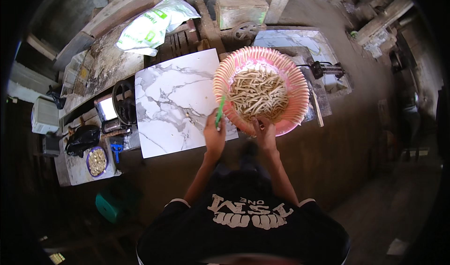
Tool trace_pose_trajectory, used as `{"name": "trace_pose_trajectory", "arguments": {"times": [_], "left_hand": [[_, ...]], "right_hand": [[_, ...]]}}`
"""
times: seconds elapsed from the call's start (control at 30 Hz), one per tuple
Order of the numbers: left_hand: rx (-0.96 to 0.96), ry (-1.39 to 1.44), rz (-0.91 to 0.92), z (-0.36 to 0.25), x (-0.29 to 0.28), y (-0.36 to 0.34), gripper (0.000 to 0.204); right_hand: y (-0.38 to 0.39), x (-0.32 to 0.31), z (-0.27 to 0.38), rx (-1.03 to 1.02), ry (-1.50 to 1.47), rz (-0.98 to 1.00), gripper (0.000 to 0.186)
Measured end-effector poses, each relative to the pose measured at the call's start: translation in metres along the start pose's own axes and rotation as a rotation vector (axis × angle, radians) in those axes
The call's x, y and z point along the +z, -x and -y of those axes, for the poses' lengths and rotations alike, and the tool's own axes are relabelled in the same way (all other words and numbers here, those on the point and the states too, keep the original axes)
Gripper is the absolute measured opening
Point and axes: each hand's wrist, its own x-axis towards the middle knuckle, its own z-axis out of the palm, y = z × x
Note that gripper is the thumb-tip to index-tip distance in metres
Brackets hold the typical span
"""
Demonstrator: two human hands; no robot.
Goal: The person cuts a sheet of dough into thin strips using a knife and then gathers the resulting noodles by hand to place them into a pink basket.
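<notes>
A round pink basin [224, 80] with a ribbed, peach-coloured rim holds a heap of pale, finger-thin strips [260, 91], perhaps cut dough. My left hand [214, 136] is closed around a slim green stick-like thing [220, 111], held upright at the basin's left rim; its exact kind is unclear. At the near side of the heap, the bent fingers of my right hand [266, 134] are closed against the strips. Whatever lies between those fingertips is hidden. Under the basin's left side is a white board [178, 101] with grey marbling and a few crumbs.
A white-and-green plastic sack [157, 23] lies on the wooden bench behind. Left of the board stand a dark handwheel [123, 102] and a purple bowl of pale pieces [97, 162]. A black coiled metal part [328, 69] is right of the basin, a green stool [108, 208] lower left.
</notes>
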Motion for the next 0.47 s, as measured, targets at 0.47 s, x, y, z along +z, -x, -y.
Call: {"name": "trace_pose_trajectory", "arguments": {"times": [0.47], "left_hand": [[0.194, -0.184, 0.31, 0.002, 0.045, -0.01, 0.033]], "right_hand": [[-0.003, -0.257, 0.167, -0.78, 0.206, -0.65, 0.014]]}}
